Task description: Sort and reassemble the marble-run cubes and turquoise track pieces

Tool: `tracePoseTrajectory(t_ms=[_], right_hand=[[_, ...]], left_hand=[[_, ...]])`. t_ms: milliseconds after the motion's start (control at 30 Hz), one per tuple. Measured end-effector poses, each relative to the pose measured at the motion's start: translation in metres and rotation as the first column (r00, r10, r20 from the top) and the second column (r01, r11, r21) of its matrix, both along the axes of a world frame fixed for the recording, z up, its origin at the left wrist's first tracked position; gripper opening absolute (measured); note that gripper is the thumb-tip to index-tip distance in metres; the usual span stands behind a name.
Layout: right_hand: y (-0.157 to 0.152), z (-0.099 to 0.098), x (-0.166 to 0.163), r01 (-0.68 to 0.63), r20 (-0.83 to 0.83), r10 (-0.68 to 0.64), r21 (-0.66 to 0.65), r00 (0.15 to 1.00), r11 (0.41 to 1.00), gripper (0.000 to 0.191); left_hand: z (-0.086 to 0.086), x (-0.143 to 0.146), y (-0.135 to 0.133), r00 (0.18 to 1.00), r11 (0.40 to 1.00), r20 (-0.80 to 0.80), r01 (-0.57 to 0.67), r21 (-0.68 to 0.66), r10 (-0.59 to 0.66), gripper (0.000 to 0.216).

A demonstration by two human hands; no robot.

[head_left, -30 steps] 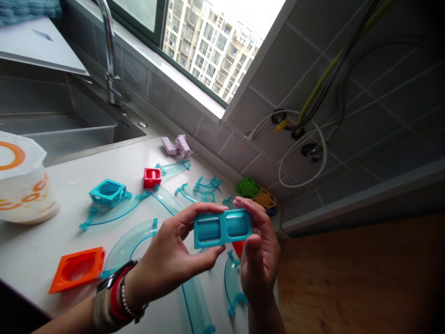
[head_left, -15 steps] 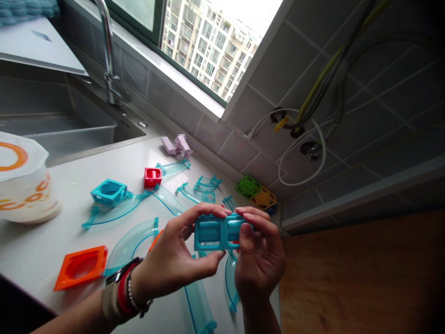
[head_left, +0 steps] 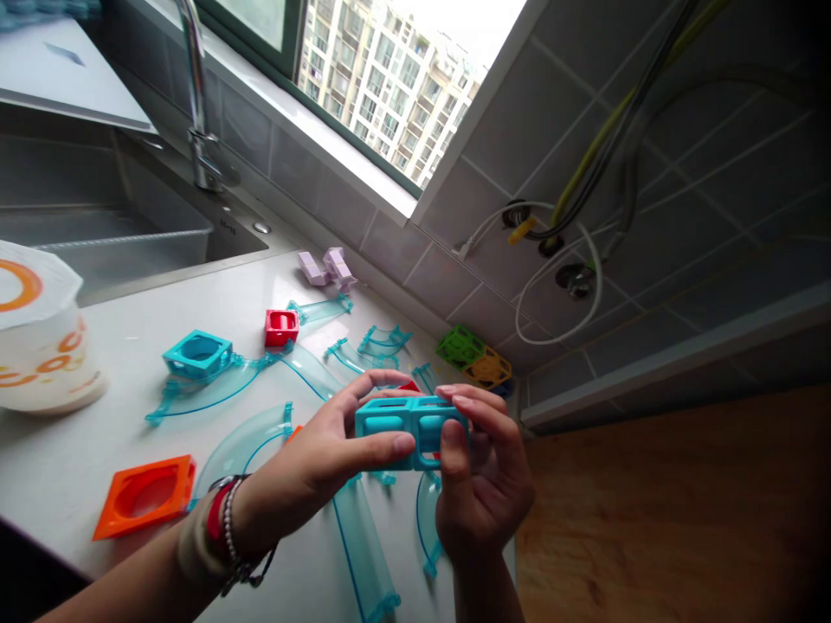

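Observation:
Two turquoise marble-run blocks (head_left: 411, 417), side by side and touching, are held up above the counter between both hands. My left hand (head_left: 325, 454) grips the left block, its thumb across the front face and its fingers behind. With thumb and fingertips, my right hand (head_left: 484, 467) pinches the right end. Beneath the hands lie clear blue track pieces, among them a straight one (head_left: 367, 554) and a curved one (head_left: 428, 523). Part of a red piece (head_left: 409, 387) shows just behind the held blocks.
On the white counter (head_left: 143, 320) are an orange block (head_left: 146, 496), a turquoise block (head_left: 198, 353), a red block (head_left: 281, 328), lilac pieces (head_left: 326, 269) and green pieces (head_left: 460, 346). A drink cup (head_left: 45, 346) stands left, near the sink (head_left: 214, 242). Cables (head_left: 584, 190) hang along the wall.
My left thumb has moved from below the blocks up onto their front face. The blocks have tipped slightly, showing more of their top. The view has shifted a little.

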State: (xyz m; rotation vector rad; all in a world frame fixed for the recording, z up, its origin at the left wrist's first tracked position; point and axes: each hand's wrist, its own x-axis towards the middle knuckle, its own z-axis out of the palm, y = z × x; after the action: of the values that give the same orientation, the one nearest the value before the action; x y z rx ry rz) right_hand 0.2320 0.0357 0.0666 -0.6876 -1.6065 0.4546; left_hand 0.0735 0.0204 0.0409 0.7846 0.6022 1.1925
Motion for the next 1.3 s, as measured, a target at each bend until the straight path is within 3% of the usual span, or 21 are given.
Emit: tracePoseTrajectory(t_ms=[100, 167, 233, 300, 367, 433, 533, 733, 900, 1033, 1133, 1200, 1300], right_hand=[[0.0, -0.001, 0.003, -0.007, -0.03, 0.007, 0.01, 1.0, 1.0, 0.025], [0.0, -0.003, 0.004, 0.005, -0.035, -0.005, -0.004, 0.999, 1.0, 0.019], [0.002, -0.006, 0.005, 0.027, -0.014, -0.028, -0.047, 1.0, 0.999, 0.018], [0.005, -0.01, 0.004, 0.046, 0.004, -0.046, -0.137, 0.999, 0.99, 0.026], [0.007, -0.013, 0.003, 0.02, -0.017, -0.025, -0.273, 1.0, 0.962, 0.034], [0.009, -0.016, 0.001, -0.049, -0.076, 0.021, -0.382, 0.997, 0.923, 0.037], [0.008, -0.015, 0.0, -0.112, -0.138, 0.058, -0.42, 0.989, 0.901, 0.037], [0.006, -0.009, 0.001, -0.091, -0.13, 0.038, -0.431, 0.991, 0.898, 0.038], [0.007, -0.009, 0.0, -0.081, -0.102, 0.038, -0.457, 0.994, 0.886, 0.036], [0.003, -0.008, 0.002, 0.002, -0.141, -0.046, -0.296, 0.989, 0.955, 0.023], [-0.004, -0.002, 0.005, -0.031, -0.263, -0.01, -0.149, 0.965, 0.988, 0.025], [-0.009, 0.002, 0.007, -0.087, -0.305, 0.047, -0.12, 0.951, 0.989, 0.027], [-0.016, 0.006, 0.007, -0.155, -0.277, 0.114, -0.13, 0.954, 0.979, 0.028]], left_hand=[[-0.004, 0.003, 0.002, 1.0, 1.0, -0.011, 0.01, -0.021, -0.01, 0.059], [-0.005, 0.007, 0.002, 0.997, 1.0, -0.074, -0.005, 0.027, 0.007, 0.059], [-0.007, 0.011, -0.001, 0.981, 0.99, -0.166, -0.083, 0.115, 0.102, 0.063], [-0.012, 0.014, -0.006, 0.926, 0.938, -0.25, -0.214, 0.272, 0.284, 0.071], [-0.017, 0.015, -0.011, 0.826, 0.824, -0.296, -0.31, 0.474, 0.481, 0.08], [-0.023, 0.014, -0.014, 0.74, 0.721, -0.314, -0.317, 0.617, 0.594, 0.087], [-0.027, 0.012, -0.015, 0.706, 0.671, -0.325, -0.281, 0.686, 0.629, 0.09], [-0.024, 0.011, -0.013, 0.666, 0.621, -0.337, -0.244, 0.745, 0.666, 0.083], [-0.018, 0.01, -0.014, 0.645, 0.653, -0.391, -0.226, 0.723, 0.656, 0.081], [-0.014, 0.021, -0.018, 0.648, 0.69, -0.424, -0.222, 0.689, 0.632, 0.068], [-0.016, 0.037, -0.025, 0.743, 0.806, -0.438, -0.226, 0.547, 0.505, 0.06], [-0.02, 0.046, -0.027, 0.83, 0.883, -0.416, -0.177, 0.436, 0.371, 0.057], [-0.025, 0.052, -0.028, 0.903, 0.94, -0.365, -0.102, 0.327, 0.225, 0.048]])
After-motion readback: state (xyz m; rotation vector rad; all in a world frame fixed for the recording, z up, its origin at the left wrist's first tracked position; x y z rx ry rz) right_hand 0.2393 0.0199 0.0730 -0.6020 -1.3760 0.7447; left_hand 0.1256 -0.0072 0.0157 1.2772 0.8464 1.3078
